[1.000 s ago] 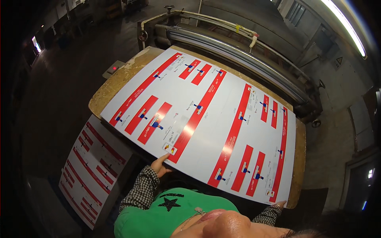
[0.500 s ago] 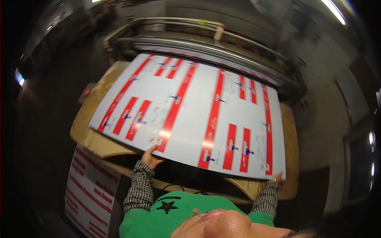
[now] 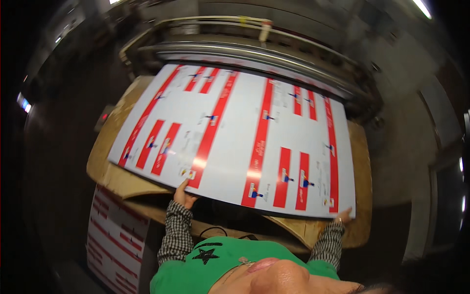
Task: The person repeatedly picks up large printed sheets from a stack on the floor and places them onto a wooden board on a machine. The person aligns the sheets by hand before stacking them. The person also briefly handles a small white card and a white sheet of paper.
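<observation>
Printed sheet (image 3: pixel 232 147) slid up-frame toward the roller (image 3: pixel 254 55) since one second ago, now mid-frame on the counter (image 3: pixel 361 166). Left hand (image 3: pixel 183 197): fingers pinching its lower edge; right hand (image 3: pixel 344 216): fingers gripping the lower-right corner. Risk: uneven pushing could skew the far edge, creasing it at the roller

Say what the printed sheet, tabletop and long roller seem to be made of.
Printed sheet: probably coated paper or card, glossy, since light glares off it. Tabletop: likely wood, worn, judging by its blotchy tan surface. Long roller: apparently smooth metal, given its silvery sheen, though blur leaves this open.
</observation>
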Available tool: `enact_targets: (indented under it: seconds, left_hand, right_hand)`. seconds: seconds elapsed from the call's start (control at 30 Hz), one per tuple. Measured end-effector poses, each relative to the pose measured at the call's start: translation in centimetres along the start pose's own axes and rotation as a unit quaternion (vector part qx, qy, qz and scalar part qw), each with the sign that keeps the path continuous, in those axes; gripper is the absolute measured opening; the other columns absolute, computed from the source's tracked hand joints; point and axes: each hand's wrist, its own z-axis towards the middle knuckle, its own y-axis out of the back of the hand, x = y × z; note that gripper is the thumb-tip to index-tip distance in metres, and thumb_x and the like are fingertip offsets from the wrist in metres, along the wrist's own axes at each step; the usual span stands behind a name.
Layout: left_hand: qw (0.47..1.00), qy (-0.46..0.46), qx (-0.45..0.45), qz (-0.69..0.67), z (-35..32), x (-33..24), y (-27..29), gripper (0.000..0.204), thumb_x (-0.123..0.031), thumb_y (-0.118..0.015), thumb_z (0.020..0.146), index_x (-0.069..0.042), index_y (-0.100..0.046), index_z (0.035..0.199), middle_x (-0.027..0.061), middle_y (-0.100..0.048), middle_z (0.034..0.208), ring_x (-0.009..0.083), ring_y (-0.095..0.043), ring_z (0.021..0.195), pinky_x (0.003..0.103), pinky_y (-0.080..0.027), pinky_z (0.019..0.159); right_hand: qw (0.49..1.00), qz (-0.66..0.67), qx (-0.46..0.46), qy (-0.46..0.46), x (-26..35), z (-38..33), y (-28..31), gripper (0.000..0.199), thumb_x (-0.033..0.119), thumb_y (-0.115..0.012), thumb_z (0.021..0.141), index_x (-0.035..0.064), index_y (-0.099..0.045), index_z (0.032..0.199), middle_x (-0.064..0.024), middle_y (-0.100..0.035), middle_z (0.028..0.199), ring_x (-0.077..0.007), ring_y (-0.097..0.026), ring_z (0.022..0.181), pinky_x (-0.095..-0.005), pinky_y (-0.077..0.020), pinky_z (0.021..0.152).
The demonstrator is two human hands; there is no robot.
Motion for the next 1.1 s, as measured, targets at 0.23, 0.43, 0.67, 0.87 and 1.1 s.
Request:
enact_targets:
  seconds: [0.23,0.43,0.67,0.87,1.1]
  left_hand:
    - [0.999,-0.024,-0.034,0.009,-1.0,0.4,1.0,0.048,-0.027,-0.055,0.088,-0.003,-0.04,0.127,0.0161,-0.051,0.121,0.0309,-0.053,0.108,0.049,-0.046,0.088]
    - [0.998,-0.043,-0.052,0.003,0.7,1.4,1.5,0.059,-0.029,-0.062,0.084,-0.003,-0.038,0.131,0.0181,-0.044,0.129,0.0353,-0.049,0.112,0.054,-0.038,0.091]
    - [0.991,-0.075,-0.103,0.032,-0.5,1.3,0.5,0.059,-0.032,-0.064,0.081,0.0,-0.043,0.125,0.0191,-0.054,0.116,0.0359,-0.059,0.094,0.051,-0.048,0.079]
    - [0.991,-0.073,-0.105,0.037,-0.2,1.7,1.3,0.058,-0.032,-0.065,0.08,0.002,-0.045,0.122,0.0209,-0.057,0.109,0.0349,-0.061,0.088,0.047,-0.052,0.073]
    - [0.981,-0.075,-0.15,0.098,-1.9,1.0,-0.5,0.062,-0.035,-0.069,0.077,0.007,-0.048,0.117,0.0211,-0.058,0.104,0.0325,-0.062,0.083,0.046,-0.052,0.069]
  right_hand:
    - [0.996,-0.025,0.082,-0.001,4.0,-3.5,2.7,0.072,0.052,-0.045,0.088,-0.0189,-0.055,0.097,-0.032,-0.06,0.097,-0.0414,-0.06,0.091,-0.0431,-0.051,0.076]
    - [0.995,-0.068,0.078,-0.001,4.6,-3.3,3.4,0.076,0.056,-0.044,0.086,-0.0189,-0.058,0.095,-0.0329,-0.06,0.096,-0.0419,-0.06,0.092,-0.0445,-0.0496,0.08]
    - [0.985,-0.131,0.11,0.011,5.1,-3.2,3.5,0.076,0.055,-0.041,0.088,-0.0177,-0.054,0.103,-0.0317,-0.059,0.103,-0.0394,-0.06,0.094,-0.0437,-0.0504,0.079]
    - [0.99,-0.098,0.097,-0.012,4.9,-2.9,3.3,0.078,0.057,-0.04,0.088,-0.0172,-0.054,0.103,-0.0306,-0.059,0.103,-0.0375,-0.061,0.095,-0.0436,-0.0508,0.078]
    - [0.999,0.0,0.03,-0.039,2.8,-1.6,1.2,0.077,0.058,-0.055,0.08,-0.0181,-0.055,0.094,-0.0293,-0.062,0.091,-0.038,-0.063,0.085,-0.0442,-0.0523,0.069]
